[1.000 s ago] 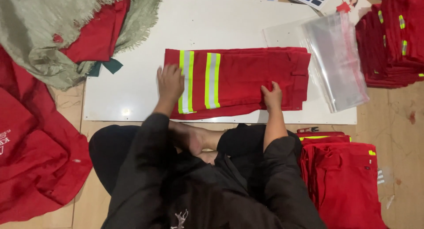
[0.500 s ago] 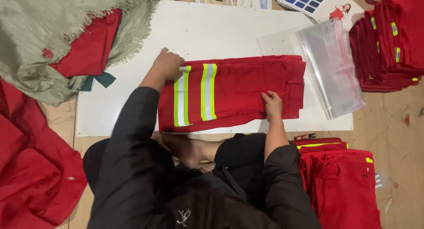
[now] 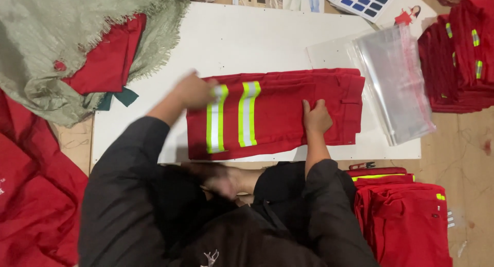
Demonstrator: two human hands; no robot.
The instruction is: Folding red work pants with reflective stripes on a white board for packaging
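Item: folded red work trousers (image 3: pixel 288 115) with 2 yellow-and-silver reflective bands, lying flat across the near half of a white board (image 3: pixel 247 38), long side running 9 to 3 o'clock.

Right hand (image 3: pixel 316 118): palm down, fingers together and flat on the cloth toward the garment's 3 o'clock end; it grasps nothing, apparently pinning the layers so they do not slide. Forearm comes straight up from 6 o'clock.

Left hand (image 3: pixel 194 90): blurred, at the garment's 10 o'clock corner beside the bands, fingers curled at the edge; whether it pinches cloth cannot be told. Arm angles in from 7 o'clock.

Nearby: clear plastic bags (image 3: pixel 396 82) at 3 o'clock, within reach; stacked red garments (image 3: pixel 458 56) at 2 o'clock; further folded pieces (image 3: pixel 406 215) at 5 o'clock.
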